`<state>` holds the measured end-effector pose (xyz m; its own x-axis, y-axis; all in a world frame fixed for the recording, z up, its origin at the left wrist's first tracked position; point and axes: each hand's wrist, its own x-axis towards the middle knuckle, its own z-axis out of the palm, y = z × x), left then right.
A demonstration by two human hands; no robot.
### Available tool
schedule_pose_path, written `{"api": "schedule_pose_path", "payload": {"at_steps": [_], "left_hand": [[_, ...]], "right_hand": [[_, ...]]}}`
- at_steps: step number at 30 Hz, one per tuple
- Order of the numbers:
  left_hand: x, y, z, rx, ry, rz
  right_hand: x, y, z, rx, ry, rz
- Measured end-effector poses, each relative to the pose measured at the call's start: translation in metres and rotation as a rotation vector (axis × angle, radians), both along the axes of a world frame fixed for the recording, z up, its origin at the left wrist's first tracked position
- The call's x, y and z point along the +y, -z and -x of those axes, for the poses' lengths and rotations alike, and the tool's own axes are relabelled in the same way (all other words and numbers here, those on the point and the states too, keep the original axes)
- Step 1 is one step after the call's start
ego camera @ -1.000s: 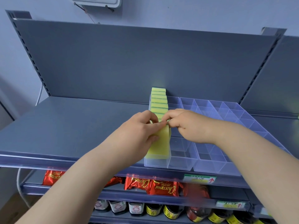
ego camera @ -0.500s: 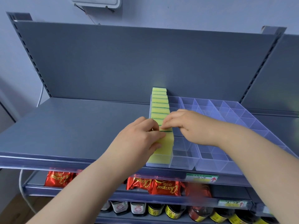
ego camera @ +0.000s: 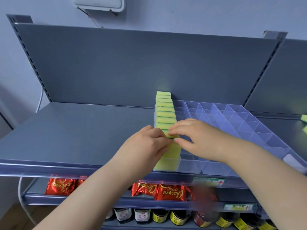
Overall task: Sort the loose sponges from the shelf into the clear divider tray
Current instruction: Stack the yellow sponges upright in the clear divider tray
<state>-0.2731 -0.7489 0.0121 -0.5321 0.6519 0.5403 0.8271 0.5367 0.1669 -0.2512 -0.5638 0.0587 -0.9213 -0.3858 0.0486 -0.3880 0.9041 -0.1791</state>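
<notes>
A clear divider tray (ego camera: pixel 259 130) lies on the grey top shelf (ego camera: pixel 74 130). Its leftmost column holds a row of several yellow sponges (ego camera: pixel 165 112) with green backs, standing on edge. The nearest sponge (ego camera: pixel 172 150) stands in the front compartment. My left hand (ego camera: pixel 146 145) grips its left top edge. My right hand (ego camera: pixel 197 138) pinches its top edge from the right, fingertips on the green strip. One loose sponge (ego camera: pixel 304 119) lies at the far right edge of the shelf.
The tray's other columns hold nothing. Below the shelf's front lip (ego camera: pixel 49 170) hang price labels (ego camera: pixel 209 181). Red snack packets (ego camera: pixel 169 191) fill the shelf below, and dark bottles (ego camera: pixel 179 216) stand on the one under that. A white box (ego camera: pixel 99 4) hangs on the wall.
Both hands have pressed the front sponge down into its compartment; it stands lower now. My right hand's fingers have spread over its top edge.
</notes>
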Motion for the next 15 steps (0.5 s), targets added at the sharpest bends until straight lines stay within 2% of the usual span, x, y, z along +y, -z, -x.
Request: {"api": "schedule_pose_path", "payload": {"at_steps": [4, 11, 15], "left_hand": [[0.003, -0.008, 0.001, -0.026, -0.026, -0.027], [0.029, -0.018, 0.001, 0.114, -0.151, 0.073], [0.069, -0.025, -0.01, 0.15, -0.131, 0.095]], "right_hand": [[-0.004, 0.004, -0.005, 0.05, 0.026, 0.031], [0.013, 0.01, -0.025, 0.138, 0.194, 0.129], [0.045, 0.008, -0.05, 0.176, 0.318, 0.164]]}}
